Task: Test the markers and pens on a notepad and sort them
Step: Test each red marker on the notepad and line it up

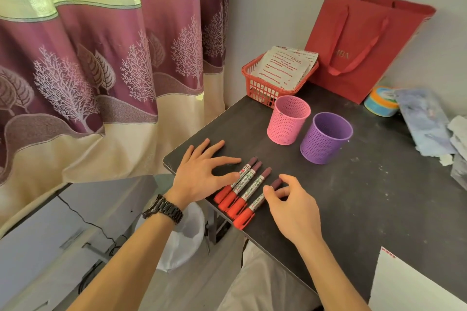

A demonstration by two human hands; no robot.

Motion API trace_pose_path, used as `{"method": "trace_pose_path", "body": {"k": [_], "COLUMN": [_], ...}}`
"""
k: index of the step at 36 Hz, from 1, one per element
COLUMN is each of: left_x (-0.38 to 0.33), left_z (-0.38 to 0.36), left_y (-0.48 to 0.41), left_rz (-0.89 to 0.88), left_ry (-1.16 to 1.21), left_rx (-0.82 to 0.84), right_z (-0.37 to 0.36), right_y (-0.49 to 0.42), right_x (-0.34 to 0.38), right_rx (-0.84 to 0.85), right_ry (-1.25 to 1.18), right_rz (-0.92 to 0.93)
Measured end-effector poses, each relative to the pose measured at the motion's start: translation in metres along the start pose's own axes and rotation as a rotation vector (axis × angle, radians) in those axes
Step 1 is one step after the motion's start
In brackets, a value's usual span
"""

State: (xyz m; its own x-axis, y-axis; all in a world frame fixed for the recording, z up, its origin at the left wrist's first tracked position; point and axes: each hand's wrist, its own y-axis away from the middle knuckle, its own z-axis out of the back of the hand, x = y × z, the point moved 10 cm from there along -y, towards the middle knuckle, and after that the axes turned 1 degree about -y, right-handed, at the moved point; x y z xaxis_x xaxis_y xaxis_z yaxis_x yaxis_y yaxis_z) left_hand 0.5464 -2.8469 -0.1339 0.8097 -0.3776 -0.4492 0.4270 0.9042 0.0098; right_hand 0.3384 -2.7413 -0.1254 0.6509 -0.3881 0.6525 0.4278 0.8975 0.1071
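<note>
Four markers [251,190], left hand [199,177] spread beside them, right hand [295,207] pinching rightmost marker [256,203]

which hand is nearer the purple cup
Right. The right hand, pinching the rightmost marker, is just in front of the purple cup; the left hand rests farther left, against the other markers.

four red markers [238,194] lie side by side at the front edge of the dark table [366,197]. left hand [202,174] lies spread flat, thumb touching the leftmost ones. right hand [293,207] pinches the rightmost marker [256,206] near its dark cap. pink cup [288,120] and purple cup [326,137] stand upright behind. white notepad [414,285] corner at lower right.
</note>
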Motion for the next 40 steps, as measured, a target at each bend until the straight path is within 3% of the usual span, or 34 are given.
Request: {"method": "trace_pose_path", "body": {"k": [40], "left_x": [-0.0046], "left_z": [-0.0021], "left_y": [0.0004], "left_rz": [-0.02], "left_ry": [-0.049], "left_rx": [0.004], "right_z": [-0.0044], "right_y": [0.0055], "right_x": [0.0067], "right_rx": [-0.031], "right_ry": [0.13], "right_rz": [-0.034]}}
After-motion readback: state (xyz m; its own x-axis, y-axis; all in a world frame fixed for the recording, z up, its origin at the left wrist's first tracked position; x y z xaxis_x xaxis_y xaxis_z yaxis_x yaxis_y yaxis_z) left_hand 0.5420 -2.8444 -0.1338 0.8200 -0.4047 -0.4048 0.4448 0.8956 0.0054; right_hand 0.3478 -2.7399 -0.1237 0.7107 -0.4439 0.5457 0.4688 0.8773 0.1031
